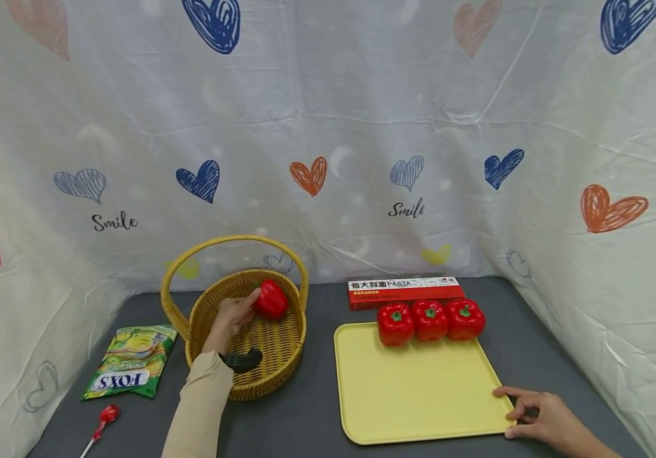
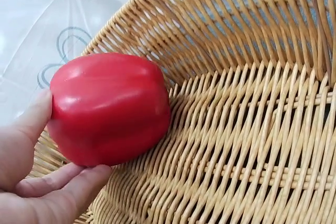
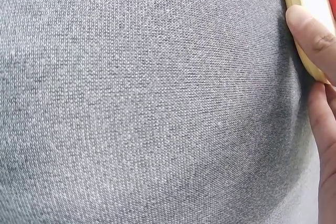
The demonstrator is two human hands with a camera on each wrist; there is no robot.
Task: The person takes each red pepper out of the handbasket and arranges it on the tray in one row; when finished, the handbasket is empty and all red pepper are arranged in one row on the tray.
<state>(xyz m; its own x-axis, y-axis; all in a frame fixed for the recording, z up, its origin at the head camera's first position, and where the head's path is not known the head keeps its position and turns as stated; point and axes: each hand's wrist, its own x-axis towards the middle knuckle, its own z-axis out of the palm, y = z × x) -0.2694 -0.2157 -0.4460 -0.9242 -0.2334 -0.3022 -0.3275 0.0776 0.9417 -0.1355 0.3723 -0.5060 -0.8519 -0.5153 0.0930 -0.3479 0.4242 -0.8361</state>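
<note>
Inside the wicker basket, my left hand holds a red bell pepper near the back right wall. The left wrist view shows the fingers spread round one end of that bell pepper, over the woven basket floor. At the right, my right hand grips the near right corner of a yellow tray. A fingertip lies on the tray's rim in the right wrist view, with other fingers below. Three more red bell peppers sit in a row at the tray's far edge.
Behind the peppers lies a red and white pasta box. Left of the basket are a green FOX'S candy bag and a red lollipop. The tall basket handle arches over the basket. A heart-patterned cloth hangs behind the grey table.
</note>
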